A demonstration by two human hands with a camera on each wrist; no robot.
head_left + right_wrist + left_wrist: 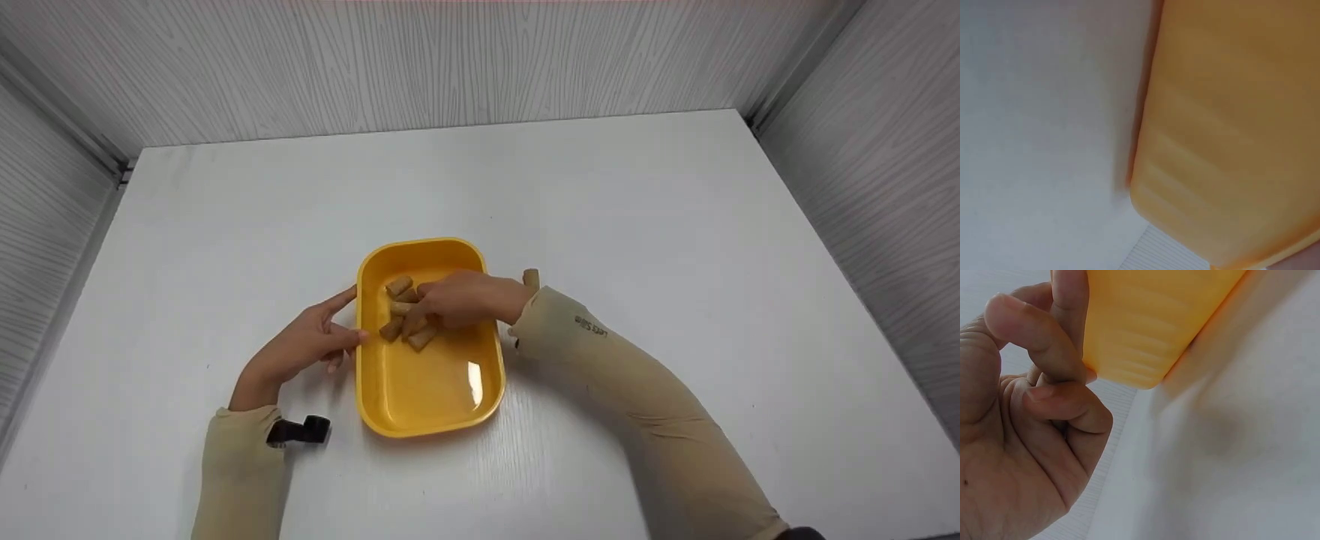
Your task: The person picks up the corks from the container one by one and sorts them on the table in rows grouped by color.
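A yellow rectangular tray (442, 433) stands on the white table, and several short tan cork-like cylinders (421, 337) lie loose in its upper left half. My left hand (307, 345) steadies the tray's left side: the thumb meets the rim and the forefinger reaches straight along the outer wall. In the left wrist view the other fingers bend loosely beside that wall. Over the right rim comes my right hand (465, 296), fingers pointing down among the cylinders. Its fingertips are partly hidden, so I cannot tell whether it holds one.
Another tan cylinder (531, 278) shows outside the tray, just beyond my right wrist. A black wrist mount (300, 430) sticks out from my left sleeve. Grey wood-grain panels (420, 67) close off the back and both sides of the white table (637, 210).
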